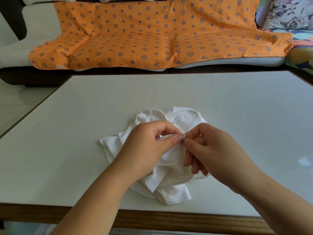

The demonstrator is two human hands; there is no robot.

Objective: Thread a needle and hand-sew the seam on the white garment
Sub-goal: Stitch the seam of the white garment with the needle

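A crumpled white garment (179, 119) lies on the white table (84, 116), near its front edge. My left hand (145, 146) pinches a fold of the cloth between thumb and forefinger, just above the pile. My right hand (210, 150) meets it fingertip to fingertip, thumb and forefinger pinched together at the same spot. Whatever it pinches is too small to make out; no needle or thread shows clearly. Both hands cover the middle of the garment.
A tiny white speck (228, 131) lies on the table right of the garment. The table has a wooden front edge (169, 219). Behind it stands a sofa with an orange patterned blanket (152, 34) and floral cushions (291, 12) at the far right.
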